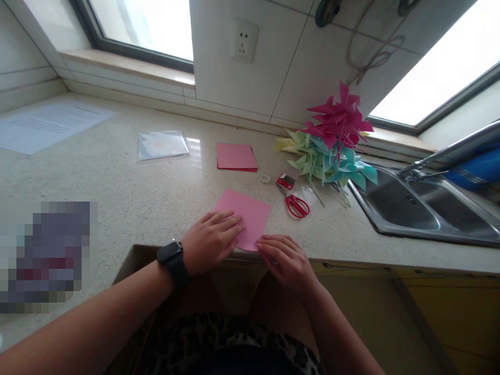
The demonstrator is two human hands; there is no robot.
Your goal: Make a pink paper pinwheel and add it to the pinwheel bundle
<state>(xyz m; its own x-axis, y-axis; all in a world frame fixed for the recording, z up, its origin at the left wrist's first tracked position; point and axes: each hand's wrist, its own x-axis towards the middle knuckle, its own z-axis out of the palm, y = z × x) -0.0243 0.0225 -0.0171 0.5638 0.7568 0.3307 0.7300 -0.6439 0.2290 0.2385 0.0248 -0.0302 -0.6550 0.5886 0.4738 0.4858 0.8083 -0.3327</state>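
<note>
A pink paper square (250,214) lies on the speckled countertop (156,192) near its front edge. My left hand (211,240), with a black watch on the wrist, presses flat on the sheet's near left part. My right hand (287,258) rests at the counter edge with its fingertips on the sheet's near corner. Farther back lies a stack of pink and red paper (236,157). Red-handled scissors (296,203) lie to the right of the sheet.
A heap of pink, green, blue and yellow paper pinwheels (332,146) sits beside the steel sink (422,208) with its faucet. A clear plastic packet (162,144), a printed sheet (47,125), a small tape ring (264,179) and a wall socket (242,40) are behind.
</note>
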